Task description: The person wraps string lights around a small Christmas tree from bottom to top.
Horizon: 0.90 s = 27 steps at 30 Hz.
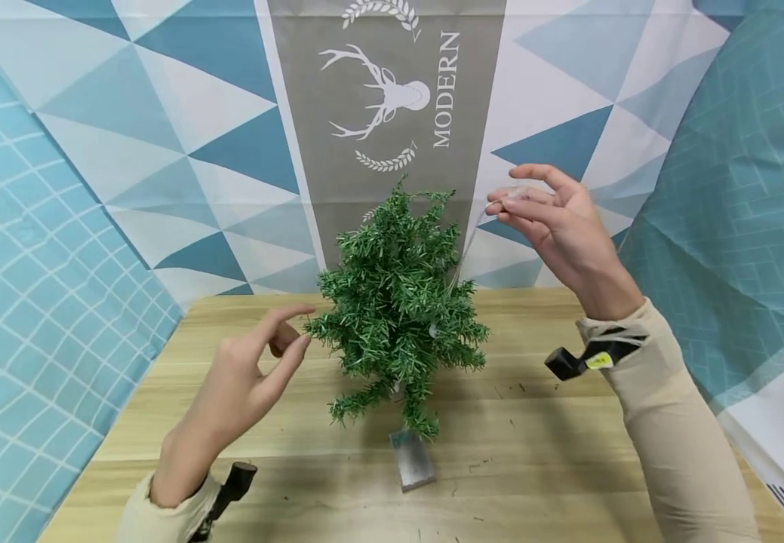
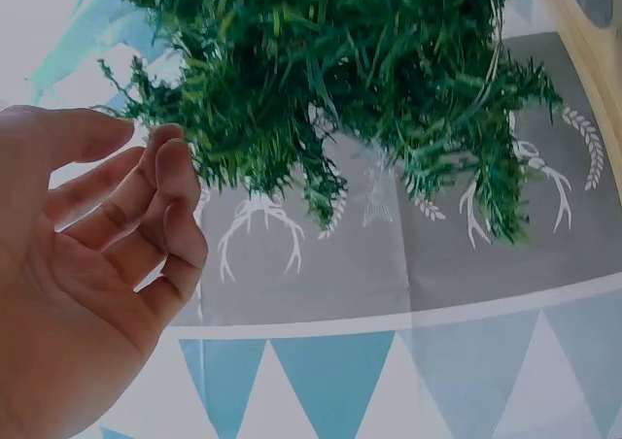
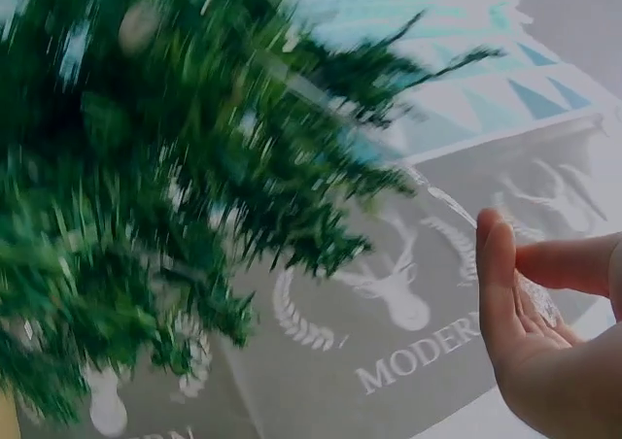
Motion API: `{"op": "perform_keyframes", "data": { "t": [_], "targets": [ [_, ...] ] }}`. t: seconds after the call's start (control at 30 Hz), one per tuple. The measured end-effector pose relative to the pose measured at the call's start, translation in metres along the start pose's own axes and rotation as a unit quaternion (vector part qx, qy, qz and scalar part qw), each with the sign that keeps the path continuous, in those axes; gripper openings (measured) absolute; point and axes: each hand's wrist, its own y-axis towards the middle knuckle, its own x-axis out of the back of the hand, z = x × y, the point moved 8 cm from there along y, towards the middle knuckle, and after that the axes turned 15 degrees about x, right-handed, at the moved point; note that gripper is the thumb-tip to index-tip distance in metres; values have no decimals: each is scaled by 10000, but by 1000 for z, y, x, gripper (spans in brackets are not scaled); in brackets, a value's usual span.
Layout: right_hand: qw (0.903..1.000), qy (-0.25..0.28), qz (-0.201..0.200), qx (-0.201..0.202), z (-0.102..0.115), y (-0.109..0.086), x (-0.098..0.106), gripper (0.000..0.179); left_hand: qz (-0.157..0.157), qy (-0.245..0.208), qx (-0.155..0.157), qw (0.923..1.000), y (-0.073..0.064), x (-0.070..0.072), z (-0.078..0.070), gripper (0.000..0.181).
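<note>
A small artificial Christmas tree point(image 1: 398, 302) with green needles stands on the wooden table, its grey rectangular base block point(image 1: 412, 460) showing at the front. My right hand point(image 1: 561, 226), raised to the right of the treetop, pinches a thin clear strand point(image 3: 442, 196) between thumb and fingertips. That strand runs down into the branches on the right side. Something clear also shows within the hand, too small to identify. My left hand point(image 1: 242, 377) is beside the lower left branches, fingers loosely bent and holding nothing. A translucent star point(image 2: 377, 196) hangs below the branches in the left wrist view.
Behind the tree hangs a patterned cloth point(image 1: 392, 98) with a deer head and the word MODERN. Blue cloth walls point(image 1: 18, 264) flank the wooden table point(image 1: 514, 467). Bits of fallen needle are scattered on the tabletop.
</note>
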Motion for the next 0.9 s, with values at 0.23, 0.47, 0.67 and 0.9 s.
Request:
{"op": "perform_keyframes", "data": {
  "t": [0.23,0.47,0.67,0.9],
  "targets": [
    [9869,-1599,186,32,-20,27,-8,45,-486,-251,-282,9981,30,14,5,36],
    [9785,-1978,579,-3,-35,37,-20,34,-476,-456,51,9978,76,20,10,26],
    [9523,-2832,1118,-188,-46,47,-31,35,287,-710,713,9945,120,4,17,28],
    [9246,-3377,1690,-494,-57,58,-45,31,1482,-1758,1169,9662,161,-22,14,32]
  ]
}}
